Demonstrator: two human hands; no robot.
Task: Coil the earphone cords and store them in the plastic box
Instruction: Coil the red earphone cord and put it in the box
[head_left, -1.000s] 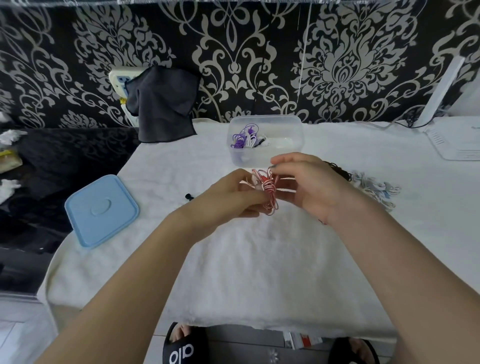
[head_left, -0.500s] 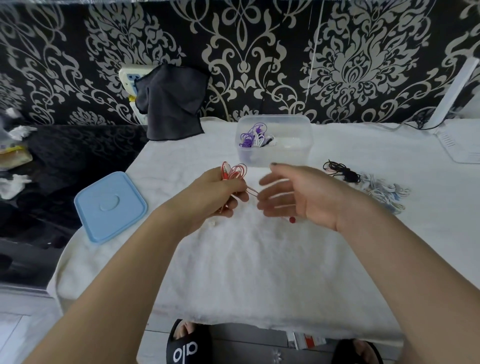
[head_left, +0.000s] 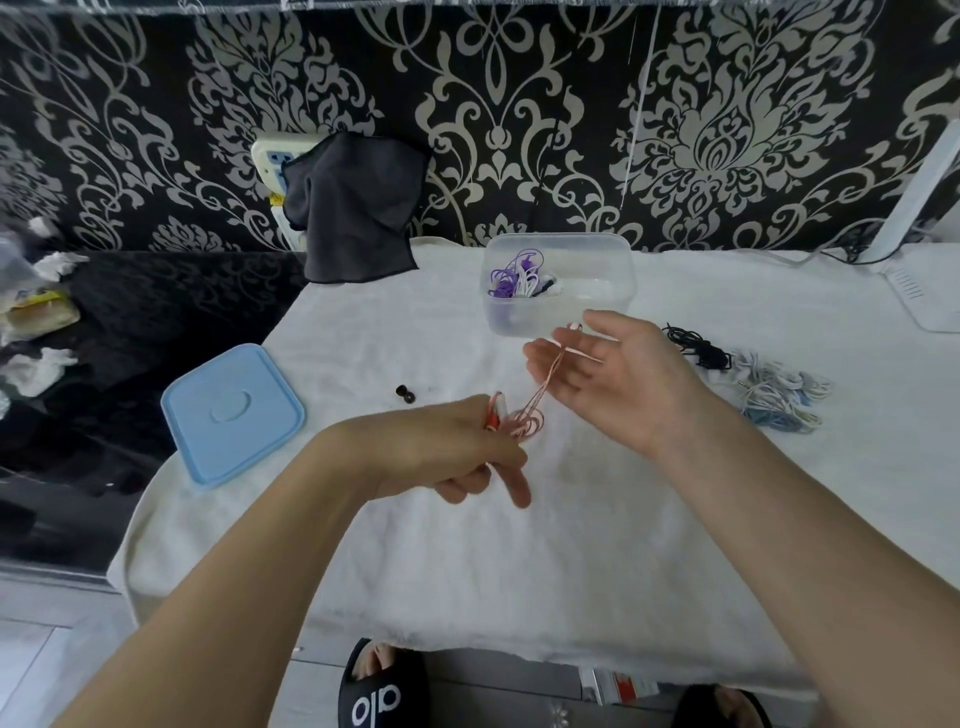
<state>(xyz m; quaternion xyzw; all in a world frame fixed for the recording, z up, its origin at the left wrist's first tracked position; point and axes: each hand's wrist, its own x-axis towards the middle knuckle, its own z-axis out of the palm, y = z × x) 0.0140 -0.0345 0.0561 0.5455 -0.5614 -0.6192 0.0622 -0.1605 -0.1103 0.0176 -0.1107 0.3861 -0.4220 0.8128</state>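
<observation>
While one purple-and-white earphone coil (head_left: 511, 274) already lies inside the clear plastic box (head_left: 558, 283), a thin red-and-white earphone cord (head_left: 540, 395) is mid-winding above the white-towelled tabletop (head_left: 519, 571). Left hand (head_left: 457, 447) pinches the small coiled end; right hand (head_left: 618, 374), fingers straight and relaxed, carries the cord draped across them. Black cord (head_left: 698, 349) and a white-blue tangle (head_left: 779, 397) await coiling. Pale blue lid (head_left: 231, 413) lies apart.

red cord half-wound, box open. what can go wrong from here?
1. The red cord runs taut from the left hand over the open right hand's fingers; it could slip off, loosening the loops.
2. The plastic box sits just behind the right hand; a swing may knock it.
</observation>
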